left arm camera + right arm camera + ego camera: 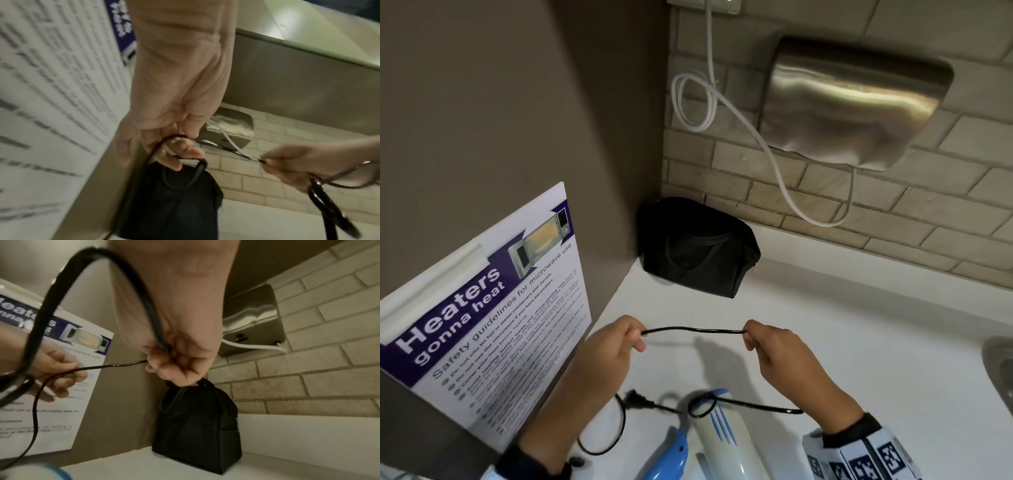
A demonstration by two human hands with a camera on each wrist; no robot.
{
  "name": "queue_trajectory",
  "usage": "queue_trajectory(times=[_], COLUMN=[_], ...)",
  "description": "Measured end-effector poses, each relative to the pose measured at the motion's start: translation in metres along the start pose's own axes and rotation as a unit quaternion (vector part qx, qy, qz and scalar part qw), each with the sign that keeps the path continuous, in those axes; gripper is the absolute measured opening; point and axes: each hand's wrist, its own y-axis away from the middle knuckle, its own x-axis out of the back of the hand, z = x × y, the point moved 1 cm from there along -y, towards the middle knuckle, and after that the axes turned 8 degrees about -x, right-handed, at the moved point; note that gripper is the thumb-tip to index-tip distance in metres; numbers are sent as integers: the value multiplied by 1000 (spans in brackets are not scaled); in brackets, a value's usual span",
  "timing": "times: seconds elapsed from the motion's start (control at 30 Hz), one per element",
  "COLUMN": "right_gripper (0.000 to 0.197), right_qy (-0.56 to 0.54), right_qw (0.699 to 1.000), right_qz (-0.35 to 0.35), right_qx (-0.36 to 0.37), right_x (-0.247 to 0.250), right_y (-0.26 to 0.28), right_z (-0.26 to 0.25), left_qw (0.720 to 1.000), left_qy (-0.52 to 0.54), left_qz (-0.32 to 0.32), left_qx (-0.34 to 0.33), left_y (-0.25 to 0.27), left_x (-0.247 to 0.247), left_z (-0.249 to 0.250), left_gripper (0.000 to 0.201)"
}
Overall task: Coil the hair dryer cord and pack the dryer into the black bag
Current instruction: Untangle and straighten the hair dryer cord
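Observation:
A white and blue hair dryer (717, 442) lies on the white counter (859, 342) at the near edge. Its black cord (693, 330) is stretched taut between my two hands above the counter. My left hand (616, 346) pinches one end of that stretch, my right hand (767, 346) pinches the other. Slack cord loops over the dryer, and the plug (635, 397) hangs near my left wrist. The black bag (698, 246) stands upright in the corner behind my hands, seemingly closed. From the right wrist the cord (115, 365) and the bag (197, 426) also show.
A microwave safety poster (493, 308) is fixed to the brown panel on the left. A steel hand dryer (856, 99) with a white cable (709, 99) hangs on the brick wall above the counter. A sink edge (1000, 363) shows at the right.

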Motion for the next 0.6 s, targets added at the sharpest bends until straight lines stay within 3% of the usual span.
queue_trajectory(times=[0.1,0.2,0.33,0.47,0.6], right_gripper=[23,24,26,25,30], right_qy=[-51,-132,-168,-173,-228], right_qw=[998,990,985,983,973], right_qz=[24,52,13,-13,-20], right_qx=[24,24,43,53,10], right_x=[3,9,18,15,12], right_y=[1,3,11,9,3], right_z=[-14,-23,-26,-18,-1], left_qw=[996,992,979,965,925], left_qy=[-16,15,195,258,356], left_qz=[-64,-108,-49,-16,77], left_qx=[-62,-65,14,45,107], left_y=[2,0,-11,-13,-17], left_x=[-25,-42,-27,-13,3], left_z=[23,43,51,43,20], left_gripper=[24,31,36,47,49])
